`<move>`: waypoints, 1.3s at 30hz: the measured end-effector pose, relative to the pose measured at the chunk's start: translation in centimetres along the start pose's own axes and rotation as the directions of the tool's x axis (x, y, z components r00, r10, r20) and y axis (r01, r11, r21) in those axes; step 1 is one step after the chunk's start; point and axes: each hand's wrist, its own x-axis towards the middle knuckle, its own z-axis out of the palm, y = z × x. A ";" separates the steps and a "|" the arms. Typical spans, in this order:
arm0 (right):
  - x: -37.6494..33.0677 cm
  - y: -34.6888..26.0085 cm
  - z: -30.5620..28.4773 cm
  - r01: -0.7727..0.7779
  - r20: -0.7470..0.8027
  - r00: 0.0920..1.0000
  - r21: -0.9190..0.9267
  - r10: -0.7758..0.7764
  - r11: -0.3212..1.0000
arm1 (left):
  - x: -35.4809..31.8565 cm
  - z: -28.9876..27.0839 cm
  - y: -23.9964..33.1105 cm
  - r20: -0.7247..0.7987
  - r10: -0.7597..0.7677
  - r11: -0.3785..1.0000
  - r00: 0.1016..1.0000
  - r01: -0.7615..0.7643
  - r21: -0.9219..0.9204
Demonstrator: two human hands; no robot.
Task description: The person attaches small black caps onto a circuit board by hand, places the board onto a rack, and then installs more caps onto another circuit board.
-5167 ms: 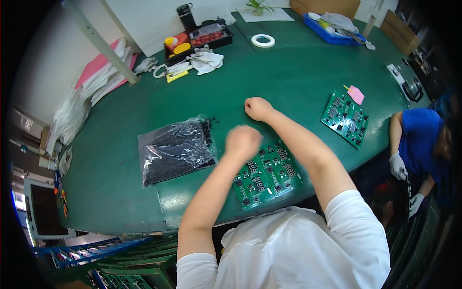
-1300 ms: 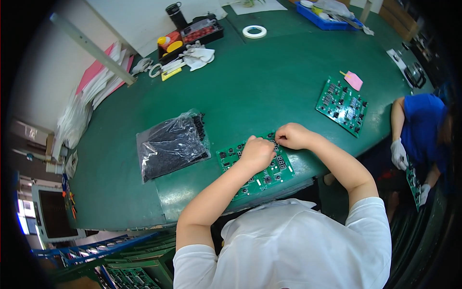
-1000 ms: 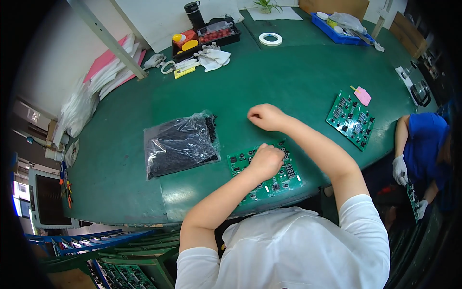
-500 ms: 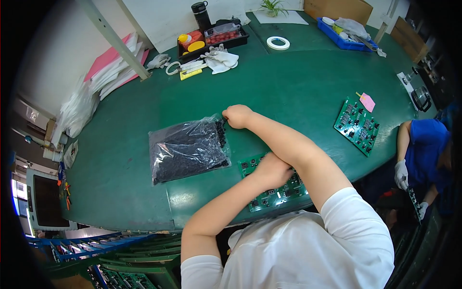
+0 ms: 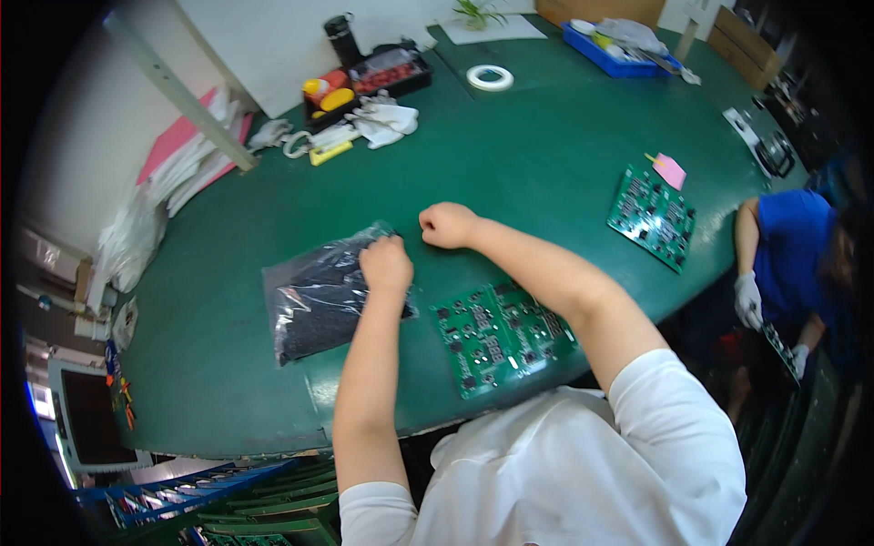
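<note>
A clear plastic bag (image 5: 314, 296) full of small black parts lies flat on the green table. My left hand (image 5: 387, 264) rests over the bag's right end, its fingers curled in at the black parts; what is between the fingertips is hidden. Just right of the bag, my right hand (image 5: 446, 225) is closed in a fist, and its contents cannot be seen. Below it, partly under my right forearm, a green circuit board (image 5: 496, 341) carries several black parts and small digit displays. Another such circuit board (image 5: 651, 218) lies farther right, with a pink tag (image 5: 670, 171) by its top.
At the back stand a black tray (image 5: 401, 80), white gloves (image 5: 387, 123), a tape roll (image 5: 490, 78) and a blue bin (image 5: 614, 59). Paper sheets (image 5: 196, 141) lean at left. A co-worker in blue (image 5: 797, 232), wearing white gloves, holds a board at the right.
My left hand has moved from over the near circuit board to the bag's right end, uncovering the board. My closed right hand now sits slightly apart from the bag. The view has shifted a little.
</note>
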 end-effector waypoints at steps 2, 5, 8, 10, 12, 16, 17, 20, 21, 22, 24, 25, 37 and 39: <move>-3.5 1.5 -1.7 0.000 -0.082 0.996 0.327 0.028 0.945 | -0.1 -0.4 -0.7 -0.037 -0.005 0.999 0.999 0.003 -0.053; -11.8 4.4 -4.4 -0.062 -0.101 0.984 0.588 0.149 0.806 | -0.4 -1.1 -0.1 -0.075 -0.028 0.986 0.997 0.015 -0.167; -20.2 5.0 -5.3 -0.154 -0.015 0.975 0.671 0.221 0.726 | -0.3 -1.2 1.4 -0.095 -0.055 0.932 0.994 0.016 -0.361; -23.3 4.2 -4.0 -0.149 -0.046 0.969 0.678 0.244 0.720 | -0.7 -2.2 3.1 -0.087 -0.027 0.872 0.996 -0.019 -0.490; -24.7 3.4 -3.4 -0.144 -0.064 0.968 0.644 0.241 0.751 | -1.4 -3.9 5.7 -0.012 0.023 0.765 1.000 -0.025 -0.643; -25.0 2.7 -2.4 -0.081 -0.223 0.953 0.464 0.205 0.882 | -3.0 -7.4 10.3 0.074 0.276 0.621 0.958 -0.119 -0.775; -25.1 2.6 -2.3 -0.068 -0.267 0.946 0.387 0.183 0.919 | -3.5 -8.0 11.1 0.066 0.324 0.591 0.944 -0.147 -0.793; -25.2 2.4 -2.5 -0.021 -0.321 0.938 0.325 0.131 0.946 | -4.9 -9.4 12.7 0.109 0.414 0.572 0.904 -0.165 -0.803; -25.2 2.4 -2.7 -0.020 -0.324 0.937 0.330 0.133 0.944 | -5.3 -9.7 13.2 0.115 0.433 0.553 0.894 -0.163 -0.817; -25.0 2.4 -2.9 -0.025 -0.312 0.941 0.330 0.134 0.944 | -5.6 -9.9 13.6 0.118 0.435 0.557 0.893 -0.164 -0.814; -24.8 2.1 -3.5 -0.033 -0.304 0.942 0.333 0.140 0.942 | -5.9 -10.0 14.5 0.106 0.484 0.550 0.869 -0.207 -0.809; -24.6 1.8 -4.0 -0.048 -0.257 0.957 0.323 0.137 0.945 | -5.9 -9.9 15.0 0.107 0.487 0.552 0.867 -0.211 -0.807; -24.0 2.6 -4.5 0.013 -0.139 0.990 0.284 0.028 0.959 | -5.2 -7.7 16.4 0.048 0.409 0.638 0.911 -0.248 -0.729; -24.1 3.2 -4.1 0.025 -0.150 0.989 0.281 0.019 0.959 | -5.1 -7.4 16.5 0.030 0.422 0.629 0.906 -0.269 -0.729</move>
